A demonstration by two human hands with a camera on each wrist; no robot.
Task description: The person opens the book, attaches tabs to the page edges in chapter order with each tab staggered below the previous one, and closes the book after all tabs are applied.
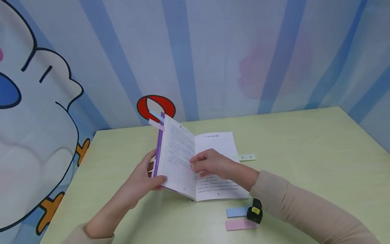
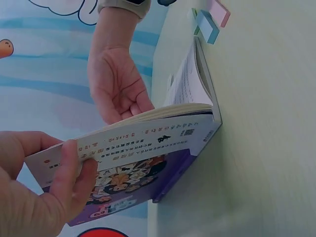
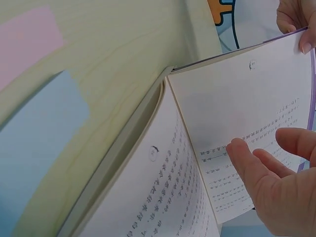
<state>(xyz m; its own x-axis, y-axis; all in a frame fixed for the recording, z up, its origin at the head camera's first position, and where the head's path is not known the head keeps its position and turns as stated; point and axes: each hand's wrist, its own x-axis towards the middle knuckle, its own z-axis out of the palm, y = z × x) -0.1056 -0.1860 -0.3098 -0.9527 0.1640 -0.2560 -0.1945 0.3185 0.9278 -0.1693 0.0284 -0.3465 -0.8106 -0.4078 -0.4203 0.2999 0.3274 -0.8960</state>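
Observation:
An open book (image 1: pixel 178 152) stands on the table, its left half raised and its right half lying nearly flat. My left hand (image 1: pixel 142 179) grips the raised half at its outer edge, thumb on the page and fingers behind the illustrated purple-and-white cover (image 2: pixel 133 177). Over the gutter hovers my right hand (image 1: pixel 214 163), its fingers loosely bent and holding nothing; whether the fingertips touch the page I cannot tell. A blue tab (image 1: pixel 156 116) and a pink tab (image 1: pixel 156 125) stick out from the raised half. From the right-hand page juts a pale green tab (image 1: pixel 247 157) with writing.
Near the table's front lie a blue sticky-note pad (image 1: pixel 236 212) and a pink sticky-note pad (image 1: pixel 239 225), partly behind a black device (image 1: pixel 255 210) at my right wrist. The pale green table (image 1: pixel 304 145) meets a blue striped curtain (image 1: pixel 210 61) with a cartoon figure at left.

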